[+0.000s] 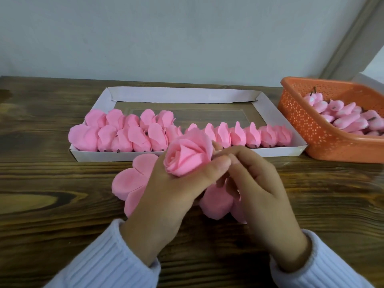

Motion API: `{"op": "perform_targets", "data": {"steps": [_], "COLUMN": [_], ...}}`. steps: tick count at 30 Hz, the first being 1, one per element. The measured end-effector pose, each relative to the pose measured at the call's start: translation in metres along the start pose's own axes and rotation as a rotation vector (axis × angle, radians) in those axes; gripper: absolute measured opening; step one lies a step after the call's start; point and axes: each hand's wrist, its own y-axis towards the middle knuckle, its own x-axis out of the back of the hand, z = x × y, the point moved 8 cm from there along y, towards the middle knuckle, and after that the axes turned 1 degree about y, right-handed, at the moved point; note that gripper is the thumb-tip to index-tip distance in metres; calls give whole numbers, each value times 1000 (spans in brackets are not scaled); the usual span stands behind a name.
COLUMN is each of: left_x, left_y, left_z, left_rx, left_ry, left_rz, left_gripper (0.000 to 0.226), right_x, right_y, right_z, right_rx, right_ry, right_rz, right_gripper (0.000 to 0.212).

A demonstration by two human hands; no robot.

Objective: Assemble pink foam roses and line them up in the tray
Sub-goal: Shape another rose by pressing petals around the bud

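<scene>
Head view, person seated at a wooden tabletop (52, 183).

- The rose (187, 156) being worked on is held above the tabletop at mid-view, bloom tilted toward 10 o'clock, just in front of the tray's near wall.
- Left hand (166, 190): fingers wrapped under the bloom, thumb laid across its base. Likely a cradling hold, so the soft foam keeps its shape while the other hand works.
- Right hand (259, 183): fingers bent in narrow, tips meeting the back of the rose beside the left thumb. Cannot tell whether they pinch a stem or a petal edge; that spot is hidden.
- Flat petal pieces (128, 183) lie on the tabletop under both hands, showing at 8 o'clock and 5 o'clock of the rose. Probably the next layer, kept right below for reach.
- White tray (187, 94) at 12 o'clock. Finished roses (124, 134) fill its near side in a row running from 9 to 3 o'clock, with a second row begun behind it at the left. The far right part is open, so room remains.
- Orange basket (307, 125) at 2 o'clock, just beside the tray, holds pink buds (349, 117) with dark stems. Probably the supply, on the right hand's side.

Judgement: the rose is mid-assembly, with its outer petals probably still to add.
</scene>
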Motion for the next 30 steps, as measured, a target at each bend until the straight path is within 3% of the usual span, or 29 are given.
{"op": "perform_targets", "data": {"steps": [5,11,15,18,21,25,28,30], "left_x": [-5,1,14,13,8,4,-7,-13], "left_y": [-2,5,12,11,4,0,-4,-8], "left_z": [8,12,17,20,19,12,10,14], "left_rx": [115,171,177,182,180,133,122,149], "left_ry": [-161,-401,-456,-443,-360,-182,-19,30], "left_rz": [41,-25,-203,-191,-113,-80,66,157], "left_gripper": [36,29,30,33,33,39,70,62], "right_x": [-21,-18,-19,-19,-25,-26,-29,-32], "right_y": [-6,-4,-6,-8,-11,-11,-12,-12], "right_z": [4,7,4,1,-6,-7,-10,-12], "right_rx": [49,107,72,-11,-77,-106,-185,-251], "right_ry": [-37,-203,-222,58,201,309,474,539], "right_rz": [193,152,134,131,193,155,207,255], "right_gripper": [23,27,24,4,32,22,19,28]}}
